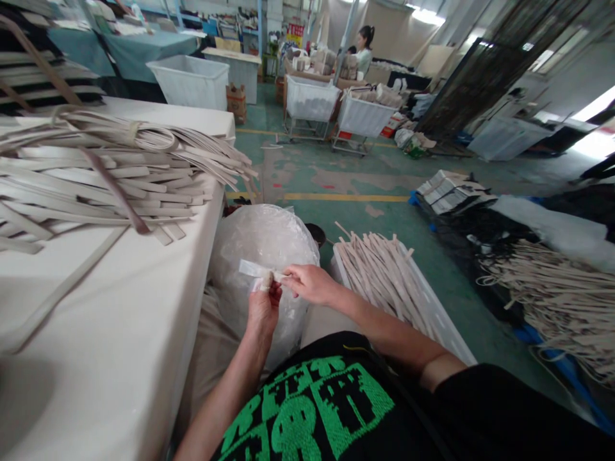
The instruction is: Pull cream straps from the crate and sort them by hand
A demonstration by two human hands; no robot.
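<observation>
In front of my lap, my left hand (264, 306) and my right hand (310, 283) meet, both closed in a pinch on a short whitish strip (250, 267). The strip's flat, shiny end sticks out to the left. A pale cover sits on one fingertip of my left hand. Just below and behind both hands bulges a big clear plastic bag (259, 234); its contents cannot be made out. To my right, a white plastic bin (439, 304) holds many long beige straps (377, 269).
A white table (120, 307) on my left carries piled beige straps (158, 182) and a brown rod-like piece (115, 192). More straps (562, 275) lie on the right. Beyond are wheeled white bins (312, 99) and a person (365, 54) at the back.
</observation>
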